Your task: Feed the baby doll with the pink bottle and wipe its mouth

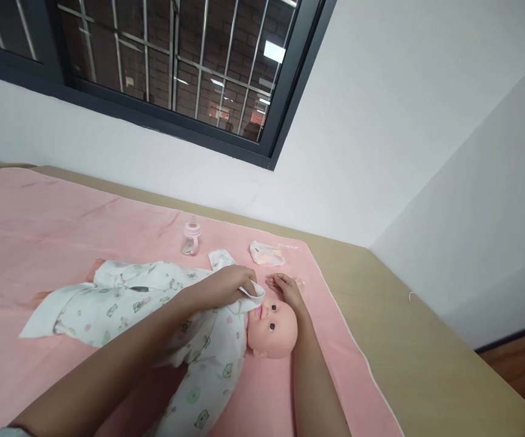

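A baby doll (278, 337) lies on its back on a pink blanket, its head toward the right. It wears a white outfit (219, 364) printed with small animals. My left hand (230, 284) is closed on the outfit's white collar (254, 297), lifting its edge by the doll's chin. My right arm runs along the crown of the head, and my right hand (284, 285) rests past it, fingers loosely stretched and holding nothing I can see. The doll's bare feet show at the left end of the trousers.
A baby bottle (190, 238) with a pink collar stands beyond the doll. Right of it lies a small clear plastic packet (266, 254). The pink blanket (25, 243) covers part of a wooden surface (380, 321), with a white wall and barred window behind.
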`<state>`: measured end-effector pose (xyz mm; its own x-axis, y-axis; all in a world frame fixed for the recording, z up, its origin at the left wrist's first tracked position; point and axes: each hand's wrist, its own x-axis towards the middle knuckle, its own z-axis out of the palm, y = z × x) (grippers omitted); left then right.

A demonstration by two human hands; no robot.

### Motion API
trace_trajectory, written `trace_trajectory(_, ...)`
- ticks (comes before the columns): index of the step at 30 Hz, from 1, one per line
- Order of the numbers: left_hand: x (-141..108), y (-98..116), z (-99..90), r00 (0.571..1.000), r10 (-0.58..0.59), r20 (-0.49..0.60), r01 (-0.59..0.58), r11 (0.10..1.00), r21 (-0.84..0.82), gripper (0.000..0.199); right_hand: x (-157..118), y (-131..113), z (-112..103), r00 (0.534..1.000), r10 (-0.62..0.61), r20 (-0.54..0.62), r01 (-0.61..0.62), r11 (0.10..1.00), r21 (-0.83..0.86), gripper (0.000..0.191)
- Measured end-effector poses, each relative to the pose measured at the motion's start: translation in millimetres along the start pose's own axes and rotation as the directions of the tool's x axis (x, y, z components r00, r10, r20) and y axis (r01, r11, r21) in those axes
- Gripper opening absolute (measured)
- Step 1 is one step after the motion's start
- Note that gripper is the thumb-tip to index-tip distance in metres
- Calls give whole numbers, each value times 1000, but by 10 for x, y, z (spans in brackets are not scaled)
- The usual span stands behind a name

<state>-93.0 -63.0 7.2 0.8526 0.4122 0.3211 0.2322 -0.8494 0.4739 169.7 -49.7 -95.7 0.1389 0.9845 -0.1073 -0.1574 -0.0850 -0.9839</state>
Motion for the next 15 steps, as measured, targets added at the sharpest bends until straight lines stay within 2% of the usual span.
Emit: trace_trajectory(15, -45, -19, 38, 999, -20, 47, 23, 998, -65, 57, 37, 55, -54, 999, -33, 3, 33, 999, 16, 40)
